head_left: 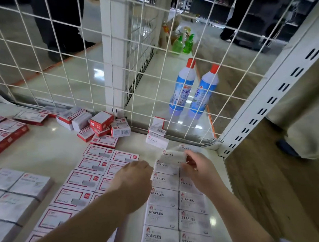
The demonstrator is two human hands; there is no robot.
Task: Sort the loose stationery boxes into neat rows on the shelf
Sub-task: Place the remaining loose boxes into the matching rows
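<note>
Fingers of the right hand (198,166) pinch a staples box (173,156), long axis crosswise, just above the far end of the staples rows (176,203), while the left hand (134,173) hovers loosely curled beside them, holding nothing

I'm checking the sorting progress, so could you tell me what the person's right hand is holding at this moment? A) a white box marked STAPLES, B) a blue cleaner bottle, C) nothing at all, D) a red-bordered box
A: the right hand pinches a white STAPLES box at the far end of the white rows, while the left hand hovers beside it over the red-bordered boxes.
</note>
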